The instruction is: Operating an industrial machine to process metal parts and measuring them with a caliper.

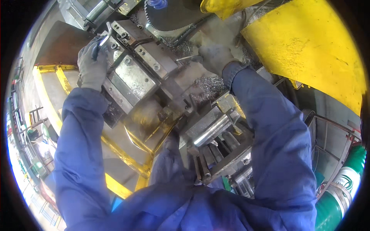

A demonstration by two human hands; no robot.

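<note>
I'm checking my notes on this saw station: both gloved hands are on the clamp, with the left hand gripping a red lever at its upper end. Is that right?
Not quite. The head view shows the lever in the left hand is bare silver metal, not red. The rest holds: the right hand is gloved too and rests at the clamp among metal chips.

Both the left hand (92, 63) and the right hand (216, 57) wear grey knit gloves, and the sleeves (277, 146) behind them are plain mid-blue, like the coverall front below. The clamp block (138, 73) is dull silver-grey steel with brownish stains, the lever handle (105, 36) bright metal, the circular saw blade (169, 15) dark grey, and the metal chips (210, 84) pale silver. The blade guard (308, 46) is bright yellow flecked with grey specks, the frame rails (50, 100) are worn yellow, the steel bar (212, 131) shines silver, and the cylinder (343, 192) is green with a white band.
</note>
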